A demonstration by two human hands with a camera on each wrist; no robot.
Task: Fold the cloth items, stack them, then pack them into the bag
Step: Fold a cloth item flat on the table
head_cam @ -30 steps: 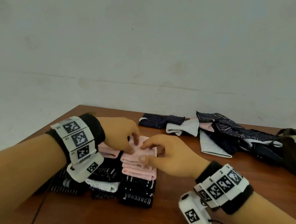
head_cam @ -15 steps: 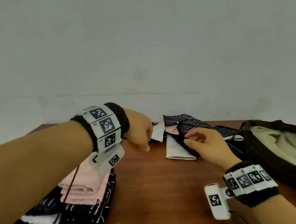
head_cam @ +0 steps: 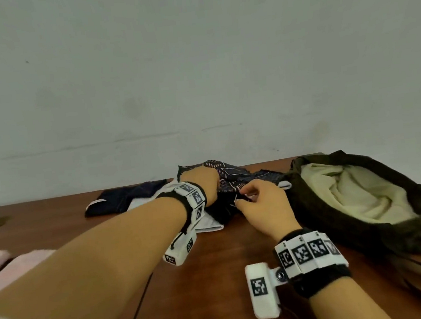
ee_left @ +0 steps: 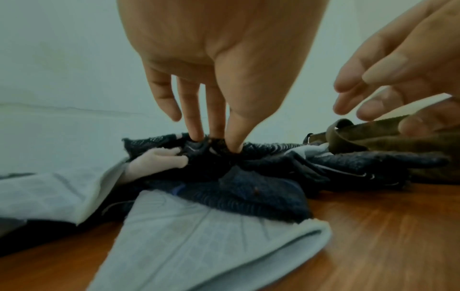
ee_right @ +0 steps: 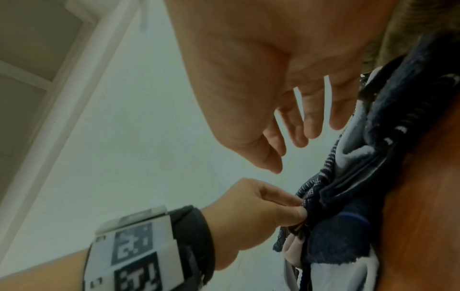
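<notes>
Unfolded pile [head_cam: 235, 182] sits far-centre on the tabletop [head_cam: 216, 275], just left of the open bag [head_cam: 366, 218]. Left hand [ee_left: 219, 65] pinches a dark patterned cloth [ee_left: 211, 147] at the pile's top w/ thumb + fingertips. Right hand [head_cam: 263, 205] hovers just beside it, fingers loosely spread, gripping nothing. Cloth looks light, limp, non-slippery; prob. drags neighbours up when lifted. Best hold: an edge or corner, 2nd hand taking the opposite one.
</notes>
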